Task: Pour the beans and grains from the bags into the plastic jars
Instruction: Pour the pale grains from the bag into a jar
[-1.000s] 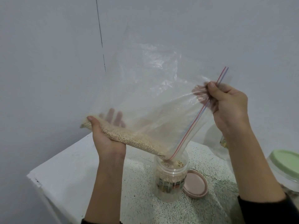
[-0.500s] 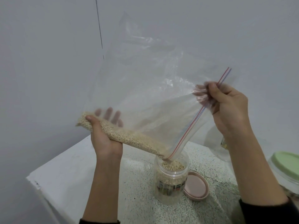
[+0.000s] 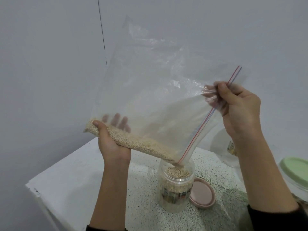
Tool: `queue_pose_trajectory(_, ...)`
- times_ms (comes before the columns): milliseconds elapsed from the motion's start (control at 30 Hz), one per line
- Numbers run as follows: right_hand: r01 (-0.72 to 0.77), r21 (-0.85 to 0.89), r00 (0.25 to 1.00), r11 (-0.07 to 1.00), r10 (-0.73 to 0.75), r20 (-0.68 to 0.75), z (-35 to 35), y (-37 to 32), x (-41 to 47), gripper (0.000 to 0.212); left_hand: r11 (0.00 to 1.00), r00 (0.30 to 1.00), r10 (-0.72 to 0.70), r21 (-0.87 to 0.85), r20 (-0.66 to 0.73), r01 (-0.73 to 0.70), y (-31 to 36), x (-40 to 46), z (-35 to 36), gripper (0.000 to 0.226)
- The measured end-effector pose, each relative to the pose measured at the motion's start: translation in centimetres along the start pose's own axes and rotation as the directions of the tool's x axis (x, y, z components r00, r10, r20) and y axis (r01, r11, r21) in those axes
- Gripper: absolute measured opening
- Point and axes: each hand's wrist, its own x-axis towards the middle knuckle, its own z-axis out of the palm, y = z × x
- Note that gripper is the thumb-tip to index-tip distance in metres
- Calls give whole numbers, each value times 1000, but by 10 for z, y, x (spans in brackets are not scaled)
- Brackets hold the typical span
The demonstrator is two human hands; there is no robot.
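Both hands (image 3: 113, 144) (image 3: 238, 110) grip the bag (image 3: 158, 97) above the jar (image 3: 176, 187), label (image 3: 175, 195) unreadable.

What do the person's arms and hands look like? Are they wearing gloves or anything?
No gloves. The left hand and the right hand are both bare, with no rings, watch or bracelet showing. The forearms are bare too. Dark, black-looking sleeves are pushed up near the elbows, so only the left cuff and the right cuff show at the bottom edge of the picture.
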Motion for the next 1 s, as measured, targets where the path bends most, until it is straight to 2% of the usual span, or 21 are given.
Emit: queue_pose_trajectory(1000, -27, -82, 1000, 996, 26, -12, -5, 7, -5, 12, 999, 999, 49, 4, 21, -49, 21, -1, 5, 26)
